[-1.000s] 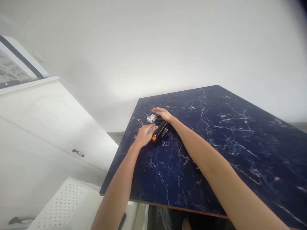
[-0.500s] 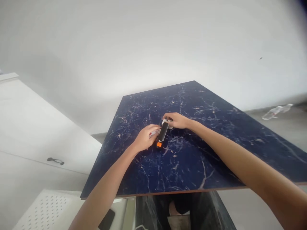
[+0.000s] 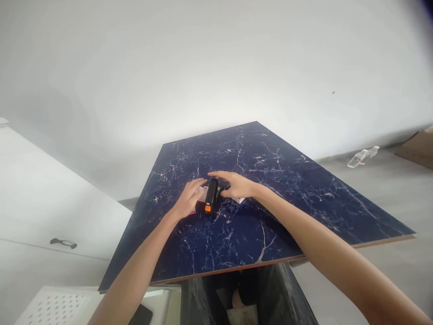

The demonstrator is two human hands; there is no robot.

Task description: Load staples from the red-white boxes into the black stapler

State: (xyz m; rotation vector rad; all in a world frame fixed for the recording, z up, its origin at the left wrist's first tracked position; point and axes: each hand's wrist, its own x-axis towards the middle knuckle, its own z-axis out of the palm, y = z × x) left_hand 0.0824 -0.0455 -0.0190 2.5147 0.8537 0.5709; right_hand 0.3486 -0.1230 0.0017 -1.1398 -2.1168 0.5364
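Observation:
A black stapler (image 3: 212,193) with an orange end lies on the dark blue marbled table (image 3: 230,243), its orange end towards me. My left hand (image 3: 186,199) is just left of it, fingers stretched out and the thumb apart. A small red-and-white box (image 3: 203,194) shows between that hand and the stapler, partly covered by the fingers. On the other side, my right hand (image 3: 237,184) is open, its forefinger reaching past the far end and its thumb close to the stapler's side. A white box (image 3: 238,200) peeks out beneath the right palm.
White cabinets with a dark handle (image 3: 63,243) stand to the left. A clear plastic bottle (image 3: 358,159) lies on the floor at right, near a brown cardboard box (image 3: 417,149). A perforated white seat (image 3: 61,304) and a black phone-like slab (image 3: 141,315) are at lower left.
My right hand has come off the far end of the stapler and opened beside it. The left fingers have loosened and spread. The view has shifted slightly to the right.

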